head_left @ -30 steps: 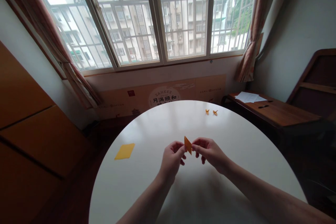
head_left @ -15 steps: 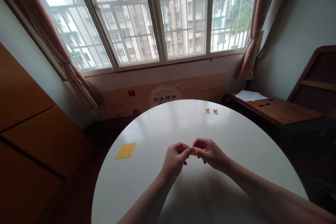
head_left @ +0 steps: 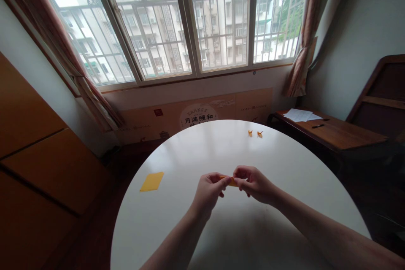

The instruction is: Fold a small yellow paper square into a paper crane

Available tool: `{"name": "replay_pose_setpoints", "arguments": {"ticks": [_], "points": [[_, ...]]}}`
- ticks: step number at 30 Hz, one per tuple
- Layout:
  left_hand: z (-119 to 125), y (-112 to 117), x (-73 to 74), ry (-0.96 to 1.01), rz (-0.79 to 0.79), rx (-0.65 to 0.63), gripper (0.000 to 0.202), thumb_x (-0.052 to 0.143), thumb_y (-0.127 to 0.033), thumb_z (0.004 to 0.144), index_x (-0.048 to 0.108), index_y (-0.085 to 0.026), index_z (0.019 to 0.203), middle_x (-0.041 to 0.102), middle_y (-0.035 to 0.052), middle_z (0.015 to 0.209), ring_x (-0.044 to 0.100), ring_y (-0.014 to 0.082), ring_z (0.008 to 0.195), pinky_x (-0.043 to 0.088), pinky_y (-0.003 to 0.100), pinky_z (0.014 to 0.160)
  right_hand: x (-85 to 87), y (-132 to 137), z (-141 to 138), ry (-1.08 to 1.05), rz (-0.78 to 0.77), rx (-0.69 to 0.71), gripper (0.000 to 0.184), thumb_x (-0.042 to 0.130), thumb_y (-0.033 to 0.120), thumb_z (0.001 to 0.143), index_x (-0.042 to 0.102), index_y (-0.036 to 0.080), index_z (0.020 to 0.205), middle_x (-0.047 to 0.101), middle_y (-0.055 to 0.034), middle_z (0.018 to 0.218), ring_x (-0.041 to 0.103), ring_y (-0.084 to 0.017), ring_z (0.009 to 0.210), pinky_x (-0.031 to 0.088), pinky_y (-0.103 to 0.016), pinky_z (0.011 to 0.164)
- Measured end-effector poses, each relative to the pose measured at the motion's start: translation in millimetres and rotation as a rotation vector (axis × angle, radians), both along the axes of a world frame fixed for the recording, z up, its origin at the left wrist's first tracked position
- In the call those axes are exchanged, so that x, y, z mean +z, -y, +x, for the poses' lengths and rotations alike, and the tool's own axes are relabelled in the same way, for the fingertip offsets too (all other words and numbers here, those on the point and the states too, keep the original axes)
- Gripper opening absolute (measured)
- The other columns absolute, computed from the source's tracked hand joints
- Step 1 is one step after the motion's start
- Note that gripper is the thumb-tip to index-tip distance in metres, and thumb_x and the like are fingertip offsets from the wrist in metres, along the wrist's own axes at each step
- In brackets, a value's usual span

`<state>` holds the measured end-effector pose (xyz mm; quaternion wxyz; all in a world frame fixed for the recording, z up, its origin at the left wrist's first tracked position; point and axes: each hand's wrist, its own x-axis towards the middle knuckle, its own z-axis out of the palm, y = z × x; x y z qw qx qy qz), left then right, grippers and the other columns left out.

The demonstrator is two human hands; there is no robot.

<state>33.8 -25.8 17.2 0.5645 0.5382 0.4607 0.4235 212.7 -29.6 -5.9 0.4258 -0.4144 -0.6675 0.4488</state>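
A small piece of folded orange-yellow paper (head_left: pixel 232 182) is pinched between my two hands above the white round table (head_left: pixel 253 236). My left hand (head_left: pixel 210 190) grips its left end, with the thumb on top. At the other end, the thumb and fingers of my right hand (head_left: pixel 251 181) close on the paper. Fingers cover much of it, so its exact shape is hidden. To the left lies a yellow square of paper (head_left: pixel 152 182). Two small folded paper birds (head_left: pixel 250 133) stand side by side near the table's far edge.
Beyond the table on the right is a wooden bench (head_left: pixel 348 133) with white sheets (head_left: pixel 300 114) and a small dark object (head_left: pixel 317 126) on it. A printed panel (head_left: pixel 171 114) stands below the window. A wooden cabinet (head_left: pixel 38 164) is at the left.
Both hands stay in nearly the same place, with slight shifts of the fingers around the folded paper. The other things have not moved.
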Motion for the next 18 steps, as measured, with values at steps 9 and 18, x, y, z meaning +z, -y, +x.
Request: {"name": "replay_pose_setpoints", "arguments": {"ticks": [9,18], "points": [[-2.6,-2.1,0.5,0.023,-0.038,0.007,0.028,0.083,-0.039,0.062,0.074,-0.013,0.066,0.061,0.0025,0.057,0.050,0.0118,0.056,0.038,0.021,0.048,1.8,0.2,2.8,0.104,0.047,0.012,0.017,0.055,0.026,0.087,0.057,0.018,0.072,0.057,0.0008,0.065,0.052,-0.011,0.053,0.038,-0.021,0.044],[-6.6,-6.5,1.3,0.079,-0.063,0.061,0.029,0.085,-0.039,0.061,0.075,-0.013,0.069,0.060,0.0014,0.058,0.048,0.0108,0.057,0.038,0.021,0.049,1.7,-3.0,9.8,0.121,0.072,0.007,0.015,0.057,0.026,0.088,0.059,0.018,0.075,0.057,0.0013,0.064,0.051,-0.011,0.052,0.039,-0.022,0.044]]}}
